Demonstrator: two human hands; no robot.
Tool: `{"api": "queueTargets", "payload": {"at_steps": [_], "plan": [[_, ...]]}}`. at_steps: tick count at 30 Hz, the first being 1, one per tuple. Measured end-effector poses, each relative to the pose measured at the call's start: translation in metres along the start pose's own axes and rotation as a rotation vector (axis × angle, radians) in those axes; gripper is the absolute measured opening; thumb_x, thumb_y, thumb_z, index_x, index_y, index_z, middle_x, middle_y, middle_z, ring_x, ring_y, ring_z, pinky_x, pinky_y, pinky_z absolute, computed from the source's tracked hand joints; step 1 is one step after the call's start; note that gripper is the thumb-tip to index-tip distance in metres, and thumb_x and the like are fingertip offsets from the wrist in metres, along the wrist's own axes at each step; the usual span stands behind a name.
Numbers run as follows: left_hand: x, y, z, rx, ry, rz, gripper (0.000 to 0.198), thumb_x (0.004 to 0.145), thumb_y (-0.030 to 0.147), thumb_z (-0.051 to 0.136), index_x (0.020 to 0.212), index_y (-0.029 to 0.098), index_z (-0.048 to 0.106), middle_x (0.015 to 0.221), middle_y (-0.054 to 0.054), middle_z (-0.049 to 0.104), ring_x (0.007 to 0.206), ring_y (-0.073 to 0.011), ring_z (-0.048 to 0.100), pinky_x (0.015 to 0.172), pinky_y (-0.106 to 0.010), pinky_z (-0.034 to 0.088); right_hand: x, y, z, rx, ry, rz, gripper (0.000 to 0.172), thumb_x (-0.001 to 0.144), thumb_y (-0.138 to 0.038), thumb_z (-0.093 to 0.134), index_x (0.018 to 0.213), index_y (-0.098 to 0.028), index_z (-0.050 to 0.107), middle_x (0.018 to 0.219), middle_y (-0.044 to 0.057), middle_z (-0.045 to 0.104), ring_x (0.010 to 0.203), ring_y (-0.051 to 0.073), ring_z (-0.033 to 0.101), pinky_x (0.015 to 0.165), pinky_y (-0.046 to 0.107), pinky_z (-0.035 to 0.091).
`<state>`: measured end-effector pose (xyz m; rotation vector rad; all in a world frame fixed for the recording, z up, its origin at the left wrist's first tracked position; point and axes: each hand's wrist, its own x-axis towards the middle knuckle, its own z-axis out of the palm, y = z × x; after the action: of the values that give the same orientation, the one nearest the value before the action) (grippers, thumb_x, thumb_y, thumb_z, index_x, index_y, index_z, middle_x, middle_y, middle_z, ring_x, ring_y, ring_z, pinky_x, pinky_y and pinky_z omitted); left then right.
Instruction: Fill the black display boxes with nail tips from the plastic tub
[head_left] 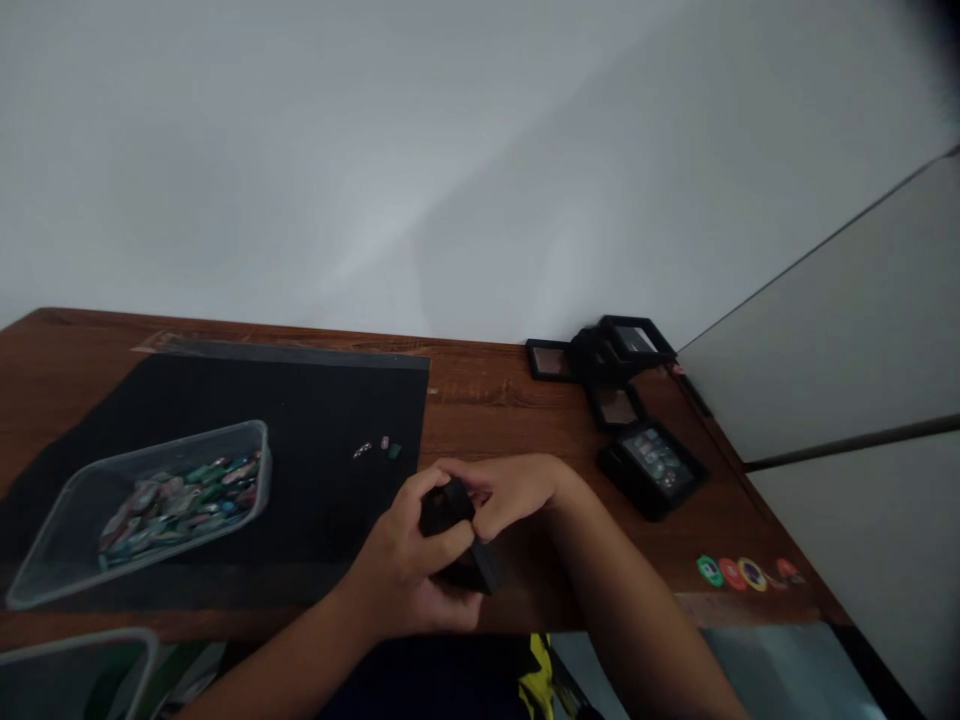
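Near the front edge of the table, a small black box is gripped between my two hands. My left hand wraps round it from the left, fingers bent across its face. From the right, my right hand pinches the box at its upper right side, thumb pressed on the edge. Part of the box is hidden by my fingers, and its inside cannot be made out. A few small stones lie on the black mat just beyond my left hand.
To the left, a clear plastic tub holds many colourful polished stones. Black boxes with clear windows sit at the right, more of them by the wall. Round stickers mark the front right edge. Another clear container is at bottom left.
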<state>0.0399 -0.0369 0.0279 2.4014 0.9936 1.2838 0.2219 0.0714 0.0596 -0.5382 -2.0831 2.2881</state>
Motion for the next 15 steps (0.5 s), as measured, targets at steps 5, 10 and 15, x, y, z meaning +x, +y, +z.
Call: {"api": "queueTargets", "payload": {"at_steps": [5,10,15], "plan": [[-0.009,-0.01,0.004,0.028,0.013,-0.009,0.073,0.058,0.021,0.08,0.127,0.031,0.057,0.146,-0.012,0.033,0.121,-0.0347,0.061,0.088,-0.046,0.065,-0.009,-0.016,0.007,-0.196,0.123,0.09,0.056,0.07,-0.029,0.074,0.12,-0.016,0.051,0.099,0.001,0.06,0.082,0.014,0.057,0.069,0.026,0.048],[-0.009,-0.017,0.009,-0.011,-0.002,-0.061,0.063,0.059,0.026,0.081,0.117,0.028,0.056,0.148,-0.012,0.031,0.123,-0.0342,0.06,0.092,-0.046,0.064,-0.012,-0.021,0.011,-0.222,0.237,0.026,0.053,0.071,-0.023,0.071,0.122,-0.017,0.056,0.106,0.004,0.065,0.086,0.015,0.059,0.069,0.025,0.047],[0.001,-0.011,0.004,-0.021,-0.072,-0.106,0.059,0.061,0.023,0.079,0.116,0.028,0.056,0.143,-0.012,0.036,0.12,-0.0318,0.062,0.094,-0.045,0.063,-0.013,-0.029,0.013,-0.244,0.285,0.057,0.049,0.068,-0.02,0.071,0.115,-0.017,0.061,0.101,0.003,0.067,0.081,0.014,0.059,0.067,0.025,0.047]]}}
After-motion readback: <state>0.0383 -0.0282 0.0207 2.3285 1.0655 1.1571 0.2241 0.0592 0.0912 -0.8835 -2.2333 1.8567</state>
